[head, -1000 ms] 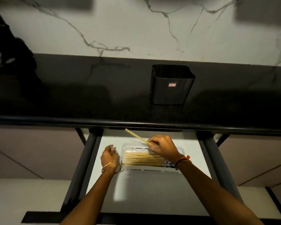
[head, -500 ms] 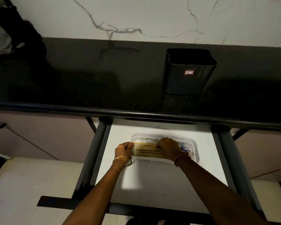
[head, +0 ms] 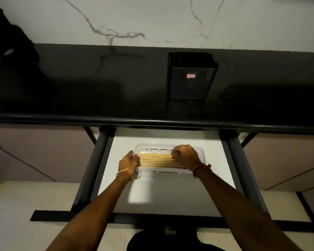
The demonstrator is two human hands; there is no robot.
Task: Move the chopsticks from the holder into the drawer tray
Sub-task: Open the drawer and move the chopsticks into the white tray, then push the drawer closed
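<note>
The chopsticks [head: 157,161] are lain in the tray [head: 170,172], pressed by the left hand [head: 128,163] and the curled right hand [head: 186,156]; a true grasp cannot be told.

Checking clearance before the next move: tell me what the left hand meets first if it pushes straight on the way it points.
The left hand points right, at the tray's left end. It looks already against the chopsticks' ends, so it would push them toward the right hand.
</note>
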